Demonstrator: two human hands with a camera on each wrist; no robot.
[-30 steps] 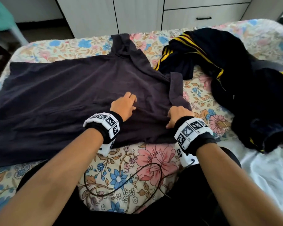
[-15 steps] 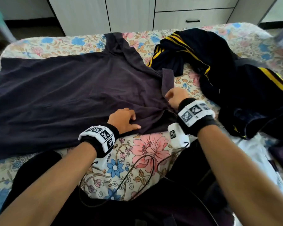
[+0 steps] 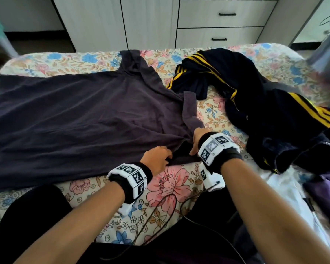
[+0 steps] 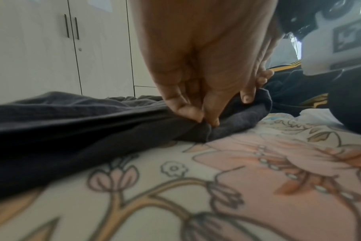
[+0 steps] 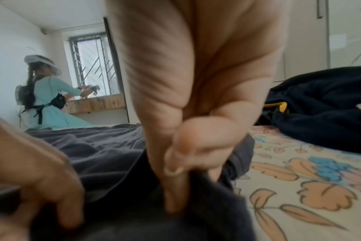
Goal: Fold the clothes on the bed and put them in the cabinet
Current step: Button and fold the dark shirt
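Now we start at the far left, where the dark grey T-shirt (image 3: 80,119) lies spread flat across the floral bedsheet (image 3: 166,185), its hem running off toward the left edge and its collar end pointing up toward the white cabinet (image 3: 151,21) beyond the bed. Moving in along the near edge of the shirt, we meet the left hand (image 3: 156,159): in the left wrist view its thumb and fingertips (image 4: 191,114) are pressed together, pinching a small fold of the grey cloth just above the sheet. Right beside it comes the right hand (image 3: 198,140), and the right wrist view gives us the thumb (image 5: 179,159) clamped against the fingers with the same grey fabric bunched between them. So we have both hands gripping the shirt at its near right corner, close together, by the sleeve that sticks up there. Carrying on to the right, we see a heap of navy garments with yellow stripes (image 3: 255,103) lying crumpled on the sheet, apart from the shirt. At the far right edge, a bit of purple cloth (image 3: 326,189) and something white (image 3: 286,185) lie by the near corner of the bed.
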